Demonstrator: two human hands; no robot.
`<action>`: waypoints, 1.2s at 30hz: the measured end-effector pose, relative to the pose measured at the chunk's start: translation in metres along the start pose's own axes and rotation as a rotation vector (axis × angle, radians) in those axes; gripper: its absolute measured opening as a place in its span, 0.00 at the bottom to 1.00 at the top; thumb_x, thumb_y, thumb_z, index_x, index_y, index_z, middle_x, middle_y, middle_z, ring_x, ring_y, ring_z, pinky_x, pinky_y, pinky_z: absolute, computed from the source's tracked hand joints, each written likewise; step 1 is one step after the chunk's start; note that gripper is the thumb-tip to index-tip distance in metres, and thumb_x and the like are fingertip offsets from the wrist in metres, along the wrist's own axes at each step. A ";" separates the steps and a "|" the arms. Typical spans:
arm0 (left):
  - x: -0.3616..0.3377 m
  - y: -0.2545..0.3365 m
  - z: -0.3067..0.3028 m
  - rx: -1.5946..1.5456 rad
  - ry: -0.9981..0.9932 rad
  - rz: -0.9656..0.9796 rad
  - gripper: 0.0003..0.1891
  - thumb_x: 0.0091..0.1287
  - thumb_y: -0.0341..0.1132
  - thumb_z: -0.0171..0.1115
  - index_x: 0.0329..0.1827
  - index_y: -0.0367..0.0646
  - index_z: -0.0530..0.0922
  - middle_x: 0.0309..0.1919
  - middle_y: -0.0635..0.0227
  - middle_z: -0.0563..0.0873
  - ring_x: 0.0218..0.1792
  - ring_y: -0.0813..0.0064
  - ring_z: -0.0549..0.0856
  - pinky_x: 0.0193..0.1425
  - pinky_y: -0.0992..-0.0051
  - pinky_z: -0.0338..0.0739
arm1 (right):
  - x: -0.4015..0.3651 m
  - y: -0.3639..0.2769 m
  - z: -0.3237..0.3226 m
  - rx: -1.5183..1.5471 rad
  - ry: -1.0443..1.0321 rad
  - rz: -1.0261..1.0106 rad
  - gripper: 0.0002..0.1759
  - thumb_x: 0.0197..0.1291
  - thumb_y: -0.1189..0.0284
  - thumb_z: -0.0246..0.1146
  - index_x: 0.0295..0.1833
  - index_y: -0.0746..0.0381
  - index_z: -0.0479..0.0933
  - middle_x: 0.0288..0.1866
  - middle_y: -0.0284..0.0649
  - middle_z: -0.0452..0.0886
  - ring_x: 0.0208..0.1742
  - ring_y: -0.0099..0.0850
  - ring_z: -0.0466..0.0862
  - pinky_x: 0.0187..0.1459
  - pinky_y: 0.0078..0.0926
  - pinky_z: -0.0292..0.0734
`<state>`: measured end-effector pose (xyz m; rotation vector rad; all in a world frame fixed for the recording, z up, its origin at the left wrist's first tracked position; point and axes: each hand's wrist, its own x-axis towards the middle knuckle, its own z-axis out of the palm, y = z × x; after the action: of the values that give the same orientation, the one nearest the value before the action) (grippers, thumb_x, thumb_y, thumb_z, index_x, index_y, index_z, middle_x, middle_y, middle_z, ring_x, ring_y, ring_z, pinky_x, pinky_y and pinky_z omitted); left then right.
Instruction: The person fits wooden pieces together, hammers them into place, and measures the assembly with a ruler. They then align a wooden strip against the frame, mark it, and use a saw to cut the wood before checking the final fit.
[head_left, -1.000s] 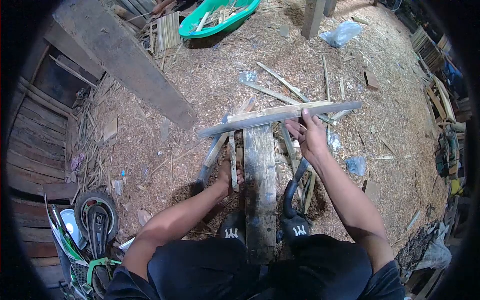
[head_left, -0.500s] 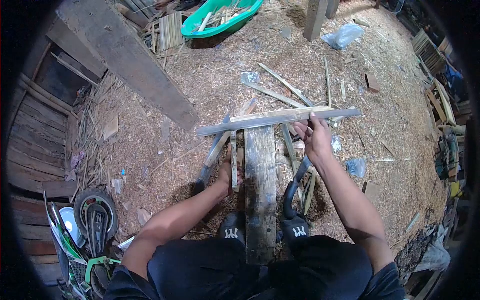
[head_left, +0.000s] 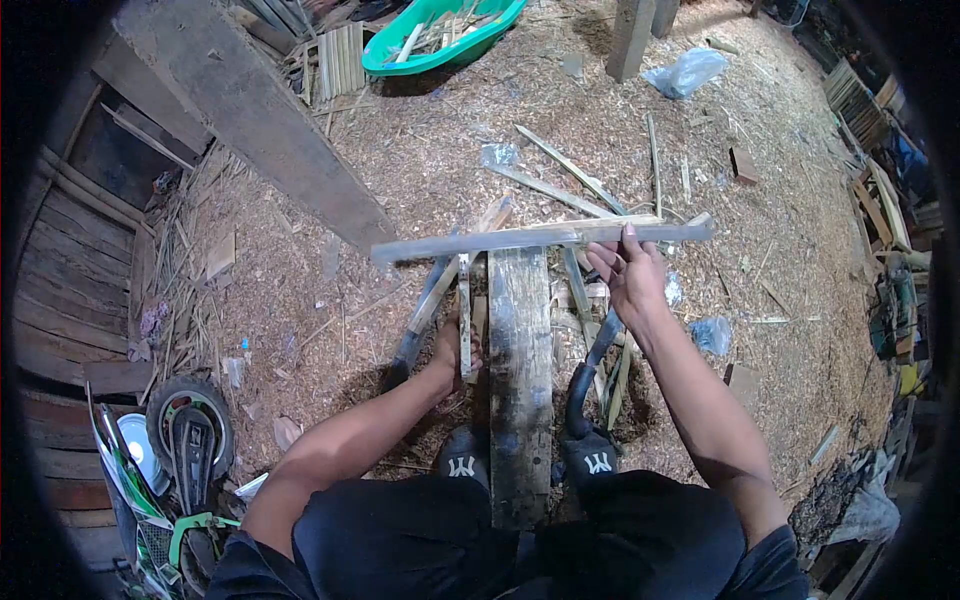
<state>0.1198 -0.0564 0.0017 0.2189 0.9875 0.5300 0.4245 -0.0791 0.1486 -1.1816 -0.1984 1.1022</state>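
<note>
My right hand (head_left: 635, 275) is closed on a long flat grey bar (head_left: 450, 245), near the bar's right end, thumb on top. The bar lies crosswise beyond the far end of a worn wooden beam (head_left: 520, 370), which runs toward me between my feet. A pale wooden strip (head_left: 600, 222) shows just behind the bar. At the beam's left side my left hand (head_left: 457, 350) is wrapped round a narrow upright strip (head_left: 464, 320), whose top meets the bar. Part of the left fingers is hidden by that strip.
A thick wooden post (head_left: 260, 130) slants in from the upper left. Wood scraps fill a green tub (head_left: 440, 50) at the top. Loose sticks (head_left: 570, 165) and a plastic bag (head_left: 688, 75) lie on the shavings. A small green-and-white motorbike (head_left: 160, 480) stands at lower left.
The grey bar has shifted left, its left end blurred, and more of the right end is behind my right hand's grip. My left hand has hardly moved.
</note>
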 end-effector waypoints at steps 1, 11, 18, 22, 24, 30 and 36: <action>0.001 -0.001 -0.002 -0.036 -0.025 -0.016 0.24 0.69 0.64 0.49 0.28 0.53 0.75 0.15 0.72 0.74 0.11 0.70 0.72 0.16 0.67 0.65 | 0.001 0.001 0.000 0.079 -0.045 0.030 0.19 0.78 0.61 0.49 0.55 0.70 0.68 0.45 0.50 0.79 0.45 0.42 0.87 0.47 0.36 0.89; 0.009 -0.003 -0.012 -0.049 -0.181 -0.116 0.26 0.69 0.66 0.48 0.29 0.55 0.78 0.15 0.69 0.76 0.14 0.63 0.76 0.23 0.62 0.70 | -0.008 0.003 0.009 0.006 -0.107 0.023 0.14 0.74 0.68 0.57 0.51 0.71 0.69 0.47 0.52 0.80 0.47 0.40 0.87 0.49 0.32 0.89; 0.001 -0.007 -0.010 -0.046 -0.236 -0.082 0.24 0.71 0.62 0.45 0.30 0.54 0.78 0.14 0.70 0.74 0.13 0.66 0.75 0.19 0.64 0.70 | -0.003 0.009 0.006 0.012 -0.110 0.060 0.16 0.70 0.70 0.62 0.50 0.72 0.69 0.45 0.51 0.82 0.45 0.39 0.88 0.47 0.28 0.90; -0.003 -0.009 0.005 0.110 0.012 -0.015 0.34 0.64 0.76 0.49 0.22 0.52 0.72 0.10 0.69 0.68 0.09 0.68 0.70 0.13 0.67 0.63 | 0.000 0.015 0.004 -0.009 -0.111 0.095 0.18 0.69 0.70 0.64 0.51 0.73 0.69 0.45 0.51 0.82 0.45 0.38 0.88 0.47 0.28 0.90; -0.004 -0.009 0.005 0.078 -0.012 -0.026 0.33 0.64 0.75 0.49 0.23 0.52 0.72 0.10 0.69 0.68 0.09 0.68 0.69 0.13 0.67 0.63 | 0.003 0.018 0.004 -0.024 -0.099 0.109 0.18 0.69 0.69 0.64 0.52 0.73 0.69 0.45 0.51 0.82 0.45 0.38 0.88 0.47 0.27 0.90; -0.003 -0.007 0.008 0.000 -0.035 -0.072 0.32 0.69 0.72 0.44 0.23 0.52 0.71 0.11 0.69 0.67 0.09 0.68 0.66 0.14 0.66 0.60 | -0.002 0.015 0.007 -0.011 -0.120 0.162 0.18 0.70 0.72 0.62 0.54 0.74 0.66 0.46 0.53 0.80 0.46 0.40 0.87 0.48 0.29 0.90; -0.005 -0.008 0.000 -0.007 -0.169 -0.090 0.15 0.68 0.49 0.48 0.28 0.51 0.73 0.15 0.68 0.72 0.15 0.67 0.72 0.20 0.64 0.67 | -0.001 0.018 0.003 0.047 -0.194 0.220 0.19 0.72 0.70 0.60 0.58 0.70 0.64 0.50 0.52 0.77 0.49 0.40 0.86 0.49 0.30 0.90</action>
<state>0.1205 -0.0662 0.0021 0.2086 0.8275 0.4250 0.4113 -0.0789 0.1354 -1.0722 -0.1940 1.4091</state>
